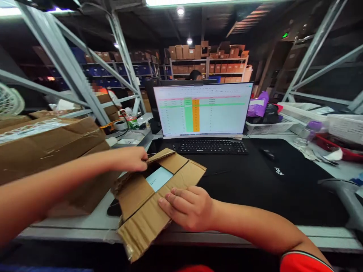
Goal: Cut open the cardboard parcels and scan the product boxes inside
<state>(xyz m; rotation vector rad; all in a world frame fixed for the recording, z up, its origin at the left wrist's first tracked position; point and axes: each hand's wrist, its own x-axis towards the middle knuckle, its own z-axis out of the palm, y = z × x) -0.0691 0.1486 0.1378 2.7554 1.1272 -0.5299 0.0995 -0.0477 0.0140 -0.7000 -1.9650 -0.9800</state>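
A small cardboard box (pixel 138 196) lies tilted at the near edge of the desk, with its flaps spread apart. Through the gap between them shows a pale, flat item (pixel 160 178) with tiny print, too small to read. My left hand (pixel 132 158) is closed at the far flap, its fingertips hidden by the fist. On the near flap, my right hand (pixel 188 207) grips the cardboard edge, thumb underneath and fingers on top.
A large carton (pixel 85 151) stands at the left. Behind the box are a keyboard (pixel 212 146) and a monitor (pixel 204 111). A mouse (pixel 268 154) rests on the black mat (pixel 255 189). White baskets (pixel 269 127) and a grey handheld device (pixel 343 200) are at right.
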